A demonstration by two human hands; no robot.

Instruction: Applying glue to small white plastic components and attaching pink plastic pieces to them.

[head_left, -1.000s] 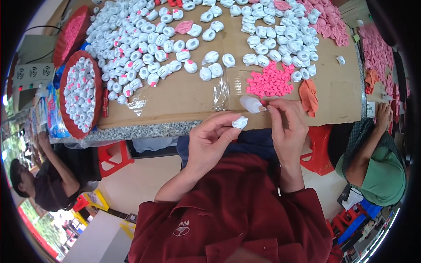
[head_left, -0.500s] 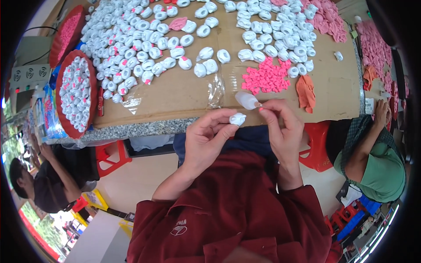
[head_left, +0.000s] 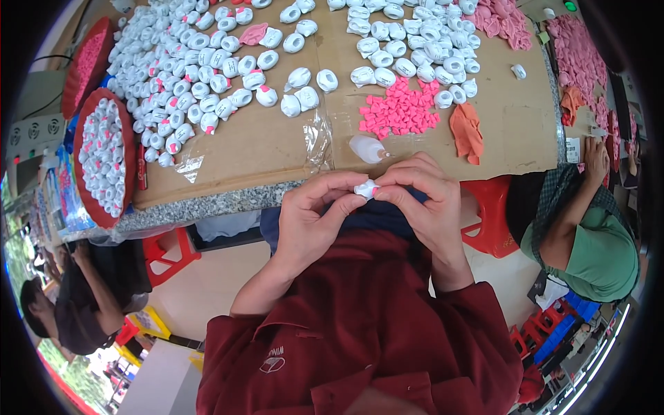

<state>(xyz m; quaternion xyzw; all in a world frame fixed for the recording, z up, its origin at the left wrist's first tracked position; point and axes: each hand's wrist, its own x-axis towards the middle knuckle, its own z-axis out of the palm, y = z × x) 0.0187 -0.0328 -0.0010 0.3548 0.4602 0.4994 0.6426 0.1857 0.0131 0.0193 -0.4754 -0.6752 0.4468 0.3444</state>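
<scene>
A small white hollow plastic piece (head_left: 362, 189) is pinched between the thumb and fingers of my left hand (head_left: 308, 214), just off the table's near edge. My right hand (head_left: 427, 207) closes in from the other side, its thumb and forefinger pressing a small bright pink piece (head_left: 375, 192) against the white one. Fingertips partly cover both. Just beyond my hands, a translucent white squeeze bottle (head_left: 366, 149) with a narrow tip lies on the cardboard. Behind it spreads a heap of small pink pieces (head_left: 400, 114). A crumpled orange cloth (head_left: 467, 135) is to the right.
Many white pieces (head_left: 200, 76), some with pink bits, cover the far left; another group (head_left: 415, 48) is far right. Red trays (head_left: 126, 166) stand at the left edge. Soft pink pieces (head_left: 501, 24) lie far right. Co-workers sit on either side, near red stools (head_left: 490, 214).
My right hand has moved left from beside the bottle's tip, bringing the pink piece against the white one. My left hand still holds the white piece. The whole view has shifted slightly.
</scene>
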